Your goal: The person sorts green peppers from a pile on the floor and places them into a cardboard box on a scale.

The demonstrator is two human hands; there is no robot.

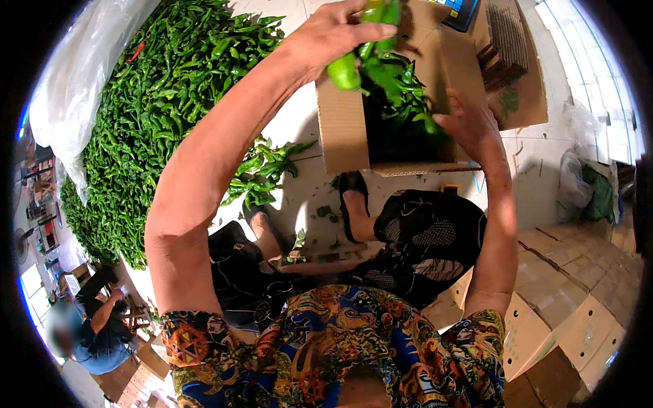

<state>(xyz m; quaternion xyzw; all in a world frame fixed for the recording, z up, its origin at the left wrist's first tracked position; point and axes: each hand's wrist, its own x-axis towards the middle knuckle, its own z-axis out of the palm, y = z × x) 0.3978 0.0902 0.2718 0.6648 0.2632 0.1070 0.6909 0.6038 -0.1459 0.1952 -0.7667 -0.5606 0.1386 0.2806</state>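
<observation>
My left hand (352,31) is closed around several green peppers (344,71), slightly blurred, over the left edge of an open cardboard box (345,130). Inside the box lie green peppers (403,102), partly in shadow. My right hand (467,122) is at the box's right side, its fingers at the inner wall; whether it grips the wall or a pepper I cannot tell. A large heap of green peppers (168,97) covers the floor on the left, with a red pepper (135,52) among them. A smaller bunch of peppers (260,168) lies nearer my feet.
Flattened cardboard (507,46) is stacked right of the box, beside a device with coloured keys (459,13). Closed cartons (566,285) stand at lower right. Clear plastic sheeting (76,86) borders the heap. Another person (94,326) sits at lower left.
</observation>
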